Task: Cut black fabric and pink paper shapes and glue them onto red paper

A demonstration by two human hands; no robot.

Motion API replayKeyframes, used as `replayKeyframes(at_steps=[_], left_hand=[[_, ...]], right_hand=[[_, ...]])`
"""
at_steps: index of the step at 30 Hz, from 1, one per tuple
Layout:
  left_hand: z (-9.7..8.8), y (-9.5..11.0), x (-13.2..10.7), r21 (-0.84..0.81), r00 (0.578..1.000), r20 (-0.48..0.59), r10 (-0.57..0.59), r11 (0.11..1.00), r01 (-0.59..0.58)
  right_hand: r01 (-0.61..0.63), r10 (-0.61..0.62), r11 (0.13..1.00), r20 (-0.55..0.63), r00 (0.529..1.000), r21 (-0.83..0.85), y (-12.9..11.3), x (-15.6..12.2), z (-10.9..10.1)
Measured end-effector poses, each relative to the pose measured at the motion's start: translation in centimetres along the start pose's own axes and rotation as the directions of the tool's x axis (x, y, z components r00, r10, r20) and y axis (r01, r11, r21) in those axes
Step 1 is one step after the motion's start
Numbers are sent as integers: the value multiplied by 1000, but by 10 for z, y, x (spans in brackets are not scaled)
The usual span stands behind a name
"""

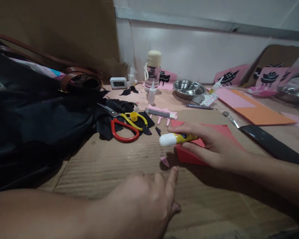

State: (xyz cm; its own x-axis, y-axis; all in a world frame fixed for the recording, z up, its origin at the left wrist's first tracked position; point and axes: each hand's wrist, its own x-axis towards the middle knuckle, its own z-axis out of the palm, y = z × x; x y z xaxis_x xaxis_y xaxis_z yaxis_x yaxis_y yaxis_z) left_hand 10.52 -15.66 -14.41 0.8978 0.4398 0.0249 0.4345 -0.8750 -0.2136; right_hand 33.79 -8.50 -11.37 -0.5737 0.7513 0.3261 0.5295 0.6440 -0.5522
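A yellow glue stick (185,138) with a white rounded end lies across my right hand (211,144), pinched between thumb and fingers. It is held above a red sheet of paper (191,157), its white end pointing left. My left hand (144,196) is low in the middle, over the cardboard (102,172). Its index finger stretches toward a small pink paper scrap (165,161), and the thumb stands apart. I see nothing held in it, though the palm side is hidden. A yellow cap (134,116) rests by the red-and-yellow-handled scissors (126,127).
Black paper scraps (106,127) and a black bag (40,116) are on the left. Behind stand a small white squeeze bottle (151,94), a drink bottle (153,71) and a metal bowl (189,89). A black-handled blade tool (271,139) and orange paper (264,113) lie right.
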Motion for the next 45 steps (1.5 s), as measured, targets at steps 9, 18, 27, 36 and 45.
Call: replayKeyframes(at_steps=[9,18,27,36,45], left_hand=[[-5,-16,4,-19,990,-34,-135,991,134],[2,-19,5,-17,992,24,-127,992,128],[-3,-17,5,-47,976,195,-94,993,105],[-6,-17,6,-36,977,163,-137,989,145],[-6,-13,0,13,984,53,-168,986,168]], right_hand=[[-98,98,995,-147,984,9,30,-8,22],[-77,79,996,-67,995,40,23,-5,19],[-180,184,982,-65,981,53,21,-4,17],[-234,252,962,-132,959,141,18,-1,21],[-173,173,985,-98,980,12,19,0,18]])
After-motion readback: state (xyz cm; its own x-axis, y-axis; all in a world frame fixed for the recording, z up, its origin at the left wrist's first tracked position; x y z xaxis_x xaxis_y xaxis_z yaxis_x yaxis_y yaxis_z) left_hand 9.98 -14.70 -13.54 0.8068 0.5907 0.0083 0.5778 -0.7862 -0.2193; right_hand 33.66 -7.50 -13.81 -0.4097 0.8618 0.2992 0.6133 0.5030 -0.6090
